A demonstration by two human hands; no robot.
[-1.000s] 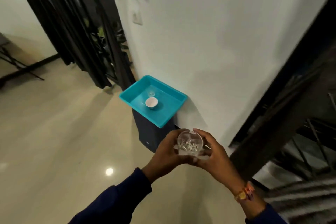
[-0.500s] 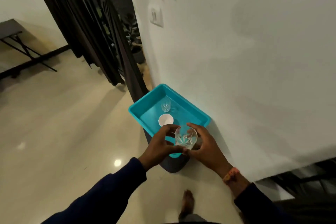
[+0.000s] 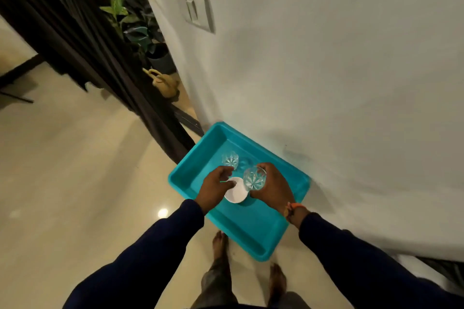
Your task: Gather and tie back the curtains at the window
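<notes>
Two cut glasses here: one [image 3: 254,178] gripped in the right hand [image 3: 272,188], fingers wrapped round its side, held over the teal tray [image 3: 253,229]; the other glass [image 3: 230,159] stands in the tray near its far end. One white bowl [image 3: 236,192] beside it, and the left hand [image 3: 214,187] curls its fingers onto the bowl's rim. Tray's right edge sits close to the white wall [image 3: 326,83]. Dark curtains [image 3: 100,57] hang at the upper left, just beyond the tray's far corner. Open floor [image 3: 62,170] lies left.
</notes>
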